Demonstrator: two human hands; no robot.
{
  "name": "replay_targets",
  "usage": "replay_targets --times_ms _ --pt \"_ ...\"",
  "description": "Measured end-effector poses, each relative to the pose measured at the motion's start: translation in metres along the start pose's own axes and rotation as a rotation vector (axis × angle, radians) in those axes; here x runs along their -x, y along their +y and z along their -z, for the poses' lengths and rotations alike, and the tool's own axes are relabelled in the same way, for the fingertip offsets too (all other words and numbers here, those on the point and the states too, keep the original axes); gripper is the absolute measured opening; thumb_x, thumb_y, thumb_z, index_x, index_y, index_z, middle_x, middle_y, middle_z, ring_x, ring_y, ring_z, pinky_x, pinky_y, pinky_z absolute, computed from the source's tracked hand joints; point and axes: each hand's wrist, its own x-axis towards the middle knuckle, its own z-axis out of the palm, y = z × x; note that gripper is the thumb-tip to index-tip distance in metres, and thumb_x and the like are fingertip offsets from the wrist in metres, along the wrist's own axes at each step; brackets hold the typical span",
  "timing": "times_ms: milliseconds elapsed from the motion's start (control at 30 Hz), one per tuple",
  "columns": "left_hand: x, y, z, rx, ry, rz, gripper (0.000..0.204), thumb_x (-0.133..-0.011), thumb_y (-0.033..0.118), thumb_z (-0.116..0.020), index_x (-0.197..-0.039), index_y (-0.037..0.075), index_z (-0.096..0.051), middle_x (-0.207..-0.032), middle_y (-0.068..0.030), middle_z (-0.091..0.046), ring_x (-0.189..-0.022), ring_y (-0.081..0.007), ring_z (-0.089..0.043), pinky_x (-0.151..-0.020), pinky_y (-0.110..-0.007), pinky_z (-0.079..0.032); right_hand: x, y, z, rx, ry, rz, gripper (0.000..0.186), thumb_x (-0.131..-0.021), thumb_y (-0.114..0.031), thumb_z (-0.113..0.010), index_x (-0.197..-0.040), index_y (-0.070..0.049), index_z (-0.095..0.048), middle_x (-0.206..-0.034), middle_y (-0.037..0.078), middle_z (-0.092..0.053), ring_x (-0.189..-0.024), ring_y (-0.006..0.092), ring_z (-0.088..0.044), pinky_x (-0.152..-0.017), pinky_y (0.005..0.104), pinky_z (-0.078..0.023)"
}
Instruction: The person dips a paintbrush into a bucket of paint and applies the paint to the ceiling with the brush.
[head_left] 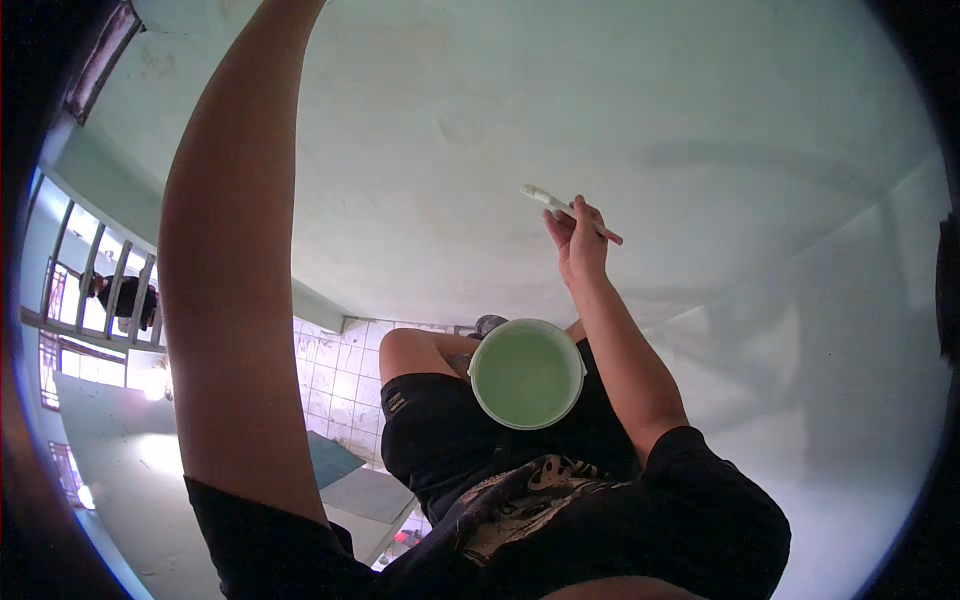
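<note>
My right hand (583, 240) is closed round a paintbrush (545, 198) with a pale, paint-coated head and a reddish handle end. The brush is tilted, its bristles up and to the left, in front of a pale green wall (430, 190); whether it touches the wall I cannot tell. A round white bucket (475, 385) stands at my lap, holding light green paint (527, 378). My left arm (235, 240) stretches up past the top edge, so the left hand is out of the picture.
White floor tiles (350, 385) lie below, beside a grey flat-topped surface (365, 495) near my leg. A railing (90, 275) and bright windows are at the far left, with another person (128, 298) in dark clothes beyond the bars. A wall corner (850, 230) rises on the right.
</note>
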Motion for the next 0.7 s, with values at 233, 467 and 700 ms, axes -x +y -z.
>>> replay_targets --times_ms 233,467,700 --pt "-0.001 0.000 0.004 -0.021 -0.001 0.016 0.082 -0.087 0.010 -0.057 -0.149 0.025 -0.005 -0.155 -0.0049 0.007 -0.143 -0.0272 -0.003 -0.116 -0.043 -0.017 -0.011 -0.001 -0.073 0.321 -0.246 0.701 0.019 -0.089 -0.013 -0.061 -0.097 -0.004 -0.046 -0.082 0.009 -0.061 -0.081 0.0173 -0.063 -0.071 0.0311 -0.056" --pt "-0.002 0.001 -0.003 -0.005 0.015 -0.011 0.082 -0.087 0.011 -0.058 -0.149 0.024 -0.006 -0.155 -0.0049 0.007 -0.143 -0.0270 -0.002 -0.116 -0.043 -0.016 -0.072 0.024 -0.060 0.998 -0.169 1.305 0.026 -0.081 -0.013 -0.070 -0.091 -0.005 -0.048 -0.082 0.016 -0.059 -0.072 0.0340 -0.060 -0.060 0.0365 -0.049" --pt "0.008 0.000 0.000 0.007 0.003 0.035 0.082 -0.087 0.011 -0.059 -0.149 0.024 -0.007 -0.155 -0.0047 0.007 -0.143 -0.0269 -0.002 -0.116 -0.044 -0.017 -0.030 0.062 -0.022 0.953 -0.116 0.586 0.023 -0.084 -0.015 -0.066 -0.089 -0.004 -0.046 -0.079 0.016 -0.059 -0.074 0.0350 -0.062 -0.060 0.0413 -0.050"
